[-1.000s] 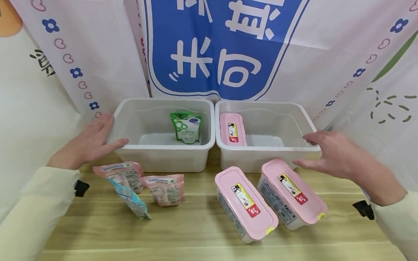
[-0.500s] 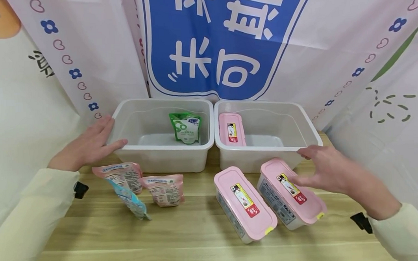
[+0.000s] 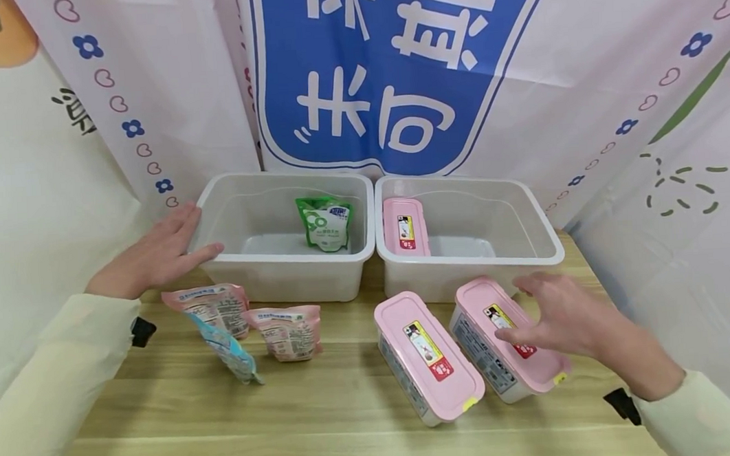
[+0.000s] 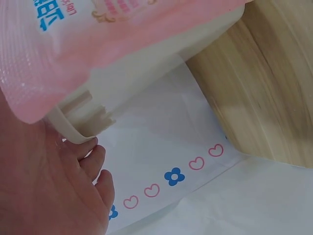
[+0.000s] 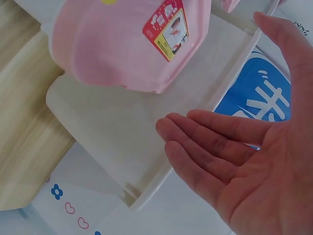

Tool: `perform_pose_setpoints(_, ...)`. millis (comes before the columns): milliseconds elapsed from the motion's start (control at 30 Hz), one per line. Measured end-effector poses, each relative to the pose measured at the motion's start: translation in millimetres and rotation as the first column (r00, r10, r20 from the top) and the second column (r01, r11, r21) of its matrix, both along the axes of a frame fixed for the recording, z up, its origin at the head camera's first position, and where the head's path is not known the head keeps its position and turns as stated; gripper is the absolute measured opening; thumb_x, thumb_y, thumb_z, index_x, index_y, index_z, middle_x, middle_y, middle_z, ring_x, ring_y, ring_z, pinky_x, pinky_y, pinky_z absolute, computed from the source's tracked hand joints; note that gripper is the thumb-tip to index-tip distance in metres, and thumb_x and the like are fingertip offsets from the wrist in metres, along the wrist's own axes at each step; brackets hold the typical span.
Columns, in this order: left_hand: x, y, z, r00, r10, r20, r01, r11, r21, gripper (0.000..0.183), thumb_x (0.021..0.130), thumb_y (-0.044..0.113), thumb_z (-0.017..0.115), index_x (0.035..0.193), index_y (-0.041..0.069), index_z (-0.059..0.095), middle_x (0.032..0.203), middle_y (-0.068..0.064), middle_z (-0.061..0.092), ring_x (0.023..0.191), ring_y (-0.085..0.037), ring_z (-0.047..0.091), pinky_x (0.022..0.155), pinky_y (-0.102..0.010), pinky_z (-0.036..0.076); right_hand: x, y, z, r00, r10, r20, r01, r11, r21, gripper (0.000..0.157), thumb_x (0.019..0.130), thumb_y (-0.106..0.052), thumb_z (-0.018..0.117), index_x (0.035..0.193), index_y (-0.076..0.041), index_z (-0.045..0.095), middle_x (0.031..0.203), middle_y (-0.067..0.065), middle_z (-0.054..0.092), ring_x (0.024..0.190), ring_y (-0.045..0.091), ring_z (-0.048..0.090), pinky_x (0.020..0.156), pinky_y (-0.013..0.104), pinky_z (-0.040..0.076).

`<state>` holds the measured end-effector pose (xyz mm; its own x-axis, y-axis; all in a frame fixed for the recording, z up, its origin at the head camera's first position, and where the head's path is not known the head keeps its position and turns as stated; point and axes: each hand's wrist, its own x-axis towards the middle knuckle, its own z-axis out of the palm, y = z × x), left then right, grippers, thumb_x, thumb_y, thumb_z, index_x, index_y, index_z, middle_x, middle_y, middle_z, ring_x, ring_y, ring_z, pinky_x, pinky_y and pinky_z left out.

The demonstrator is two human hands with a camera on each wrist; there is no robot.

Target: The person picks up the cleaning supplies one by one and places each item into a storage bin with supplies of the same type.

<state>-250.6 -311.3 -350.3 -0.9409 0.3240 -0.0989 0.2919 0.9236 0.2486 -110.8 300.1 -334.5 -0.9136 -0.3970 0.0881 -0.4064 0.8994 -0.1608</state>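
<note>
Left tub point(image 3: 430, 355): pink-lidded, on the table point(image 3: 276, 415), right of centre.
Right tub point(image 3: 498, 317): just beside it.
Right hand point(image 3: 568, 317): over that lid, thumb and fingers apart, grasping nothing; touching, I can't tell.
Pouches point(image 3: 288, 334): three, left.
Left hand point(image 3: 156, 256): loosely extended against left bin's point(image 3: 281, 277) rim, grasping nothing.
Bins: far; green pouch point(image 3: 328, 226) in left, third tub point(image 3: 406, 229) in right.

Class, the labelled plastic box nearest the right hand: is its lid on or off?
On: the pink lid covers the top of the box, and no gap shows along the side in view.
</note>
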Motion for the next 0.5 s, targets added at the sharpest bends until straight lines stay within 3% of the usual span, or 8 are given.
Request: perform_pose_setpoints(500, 0.8, 0.6, -3.7, 1.0, -0.002, -0.008, 0.002, 1.0, -0.011, 0.1, 0.106, 0.059, 0.044, 0.166, -0.004, -0.004, 0.175, -0.027, -0.011, 0.162, -0.052, -0.001, 0.128, -0.073, 0.01, 2.9, -0.2, -15.7, 1.0, -0.008, 0.002, 0.008, 1.0, 0.015, 0.073, 0.072, -0.061, 0.089, 0.109, -0.001, 0.069, 0.088, 0.002, 0.069, 0.073, 0.011, 0.056, 0.061, 0.025, 0.049)
